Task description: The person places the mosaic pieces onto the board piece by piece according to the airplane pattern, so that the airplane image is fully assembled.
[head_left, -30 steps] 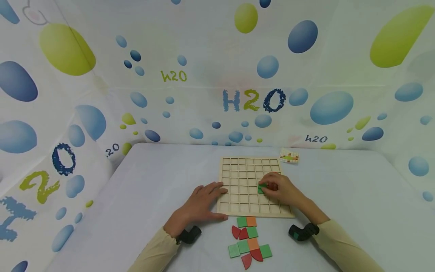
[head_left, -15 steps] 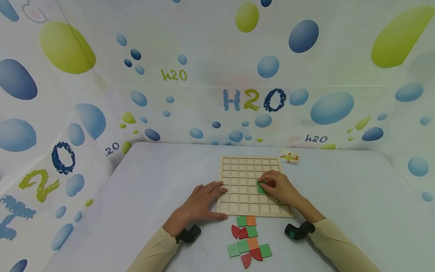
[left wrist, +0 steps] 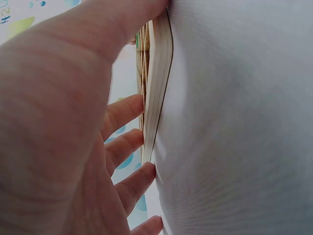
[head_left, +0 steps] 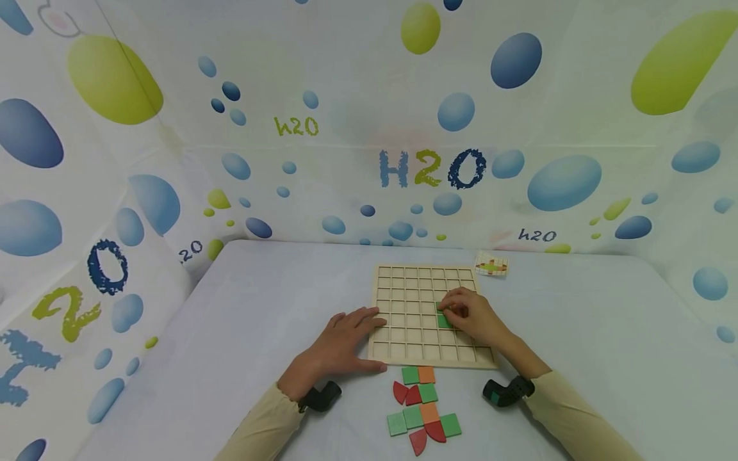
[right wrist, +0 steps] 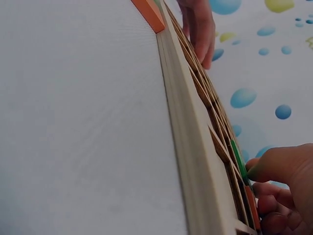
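Observation:
A wooden grid board point(head_left: 403, 333) lies on the white table. My right hand point(head_left: 477, 318) is over its right half, thumb and index finger at a small green square tile point(head_left: 440, 307), which they seem to pinch in its cell. Just below it sits a second green square tile point(head_left: 443, 321) in the board. In the right wrist view my thumb touches a green tile point(right wrist: 238, 159), and an orange-red piece point(right wrist: 252, 205) shows beneath the curled fingers. My left hand point(head_left: 344, 342) rests at the board's left edge, fingers spread, fingertips on the frame and thumb near the lower corner.
Loose green, orange and red tiles, squares and quarter circles, lie in front of the board, among them an orange square point(head_left: 426, 374) and a red quarter circle point(head_left: 418, 442). A small pattern card point(head_left: 491, 264) lies beyond the board's upper right corner.
My right hand has shifted slightly left and up the board, from the lower green tile to the upper one, then stayed nearly still. My left hand has kept its place.

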{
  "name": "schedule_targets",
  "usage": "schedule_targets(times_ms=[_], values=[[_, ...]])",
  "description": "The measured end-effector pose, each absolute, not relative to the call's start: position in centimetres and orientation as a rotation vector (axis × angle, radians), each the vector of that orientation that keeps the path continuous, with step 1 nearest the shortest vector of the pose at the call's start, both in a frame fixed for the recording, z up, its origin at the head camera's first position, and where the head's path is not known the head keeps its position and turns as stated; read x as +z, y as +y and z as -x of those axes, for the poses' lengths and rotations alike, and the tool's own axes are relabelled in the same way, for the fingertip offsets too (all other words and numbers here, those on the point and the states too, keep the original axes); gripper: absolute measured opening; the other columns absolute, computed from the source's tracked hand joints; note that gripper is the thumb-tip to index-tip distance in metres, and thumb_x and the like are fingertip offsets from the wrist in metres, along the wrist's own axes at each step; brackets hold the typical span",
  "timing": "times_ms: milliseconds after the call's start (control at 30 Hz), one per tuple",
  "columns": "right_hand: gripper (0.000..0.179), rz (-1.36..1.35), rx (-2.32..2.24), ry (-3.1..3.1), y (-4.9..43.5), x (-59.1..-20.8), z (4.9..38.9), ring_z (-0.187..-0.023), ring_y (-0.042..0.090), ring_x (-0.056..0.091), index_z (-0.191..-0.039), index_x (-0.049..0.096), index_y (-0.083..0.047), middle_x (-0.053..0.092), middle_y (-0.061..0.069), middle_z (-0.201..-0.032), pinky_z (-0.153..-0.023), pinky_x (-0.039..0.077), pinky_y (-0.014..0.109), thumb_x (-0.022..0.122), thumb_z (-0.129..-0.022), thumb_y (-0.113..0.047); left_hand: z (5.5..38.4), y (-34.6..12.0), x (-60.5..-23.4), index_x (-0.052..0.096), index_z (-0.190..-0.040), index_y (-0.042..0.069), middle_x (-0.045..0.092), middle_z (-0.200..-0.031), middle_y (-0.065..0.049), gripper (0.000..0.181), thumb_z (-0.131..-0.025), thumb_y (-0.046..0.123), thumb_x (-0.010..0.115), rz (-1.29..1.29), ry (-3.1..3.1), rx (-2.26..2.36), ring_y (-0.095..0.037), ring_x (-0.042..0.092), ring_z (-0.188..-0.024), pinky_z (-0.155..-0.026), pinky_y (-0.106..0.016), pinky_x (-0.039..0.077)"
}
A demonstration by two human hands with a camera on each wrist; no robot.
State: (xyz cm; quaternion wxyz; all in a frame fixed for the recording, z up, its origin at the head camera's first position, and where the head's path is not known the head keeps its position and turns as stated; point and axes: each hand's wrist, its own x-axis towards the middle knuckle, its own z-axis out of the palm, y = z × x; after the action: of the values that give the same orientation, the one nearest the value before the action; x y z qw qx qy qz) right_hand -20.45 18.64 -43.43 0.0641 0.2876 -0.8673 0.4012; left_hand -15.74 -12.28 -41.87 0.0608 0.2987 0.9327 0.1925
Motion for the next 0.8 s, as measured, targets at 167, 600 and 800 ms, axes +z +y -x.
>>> schedule_targets(times_ms=[167,600,800], values=[[0.014,-0.884,1.208,-2.593,18.79,-43.7,20.26,-0.067,0.003,0.045,-0.098,0.072,-0.002,0.063,0.015,-0.106,-0.057,0.043,0.022,0.068,-0.086,0.005,15.73,-12.19,-41.69,0.05,-0.141,0.016,0.037,-0.153,-0.009,0.075,-0.08,0.051,0.075,-0.916,2.829,0.578,-0.029,0.033,-0.141,-0.11,-0.058,0.027],[0.015,-0.955,1.18,-2.567,18.73,-44.0,19.69,-0.069,0.002,0.046,-0.099,0.072,-0.002,0.06,0.017,-0.112,-0.058,0.043,0.021,0.066,-0.087,0.005,15.73,-12.15,-41.81,0.05,-0.141,0.017,0.037,-0.153,-0.008,0.075,-0.08,0.052,0.075,-0.918,2.836,0.566,-0.028,0.033,-0.141,-0.11,-0.058,0.027],[0.014,-1.002,1.214,-2.52,18.6,-44.0,19.43,-0.065,0.002,0.045,-0.098,0.071,-0.002,0.06,0.013,-0.108,-0.055,0.042,0.021,0.065,-0.088,0.005,15.54,-12.12,-41.79,0.05,-0.14,0.016,0.037,-0.153,-0.01,0.074,-0.08,0.05,0.076,-0.923,2.828,0.585,-0.03,0.033,-0.141,-0.11,-0.059,0.027]])
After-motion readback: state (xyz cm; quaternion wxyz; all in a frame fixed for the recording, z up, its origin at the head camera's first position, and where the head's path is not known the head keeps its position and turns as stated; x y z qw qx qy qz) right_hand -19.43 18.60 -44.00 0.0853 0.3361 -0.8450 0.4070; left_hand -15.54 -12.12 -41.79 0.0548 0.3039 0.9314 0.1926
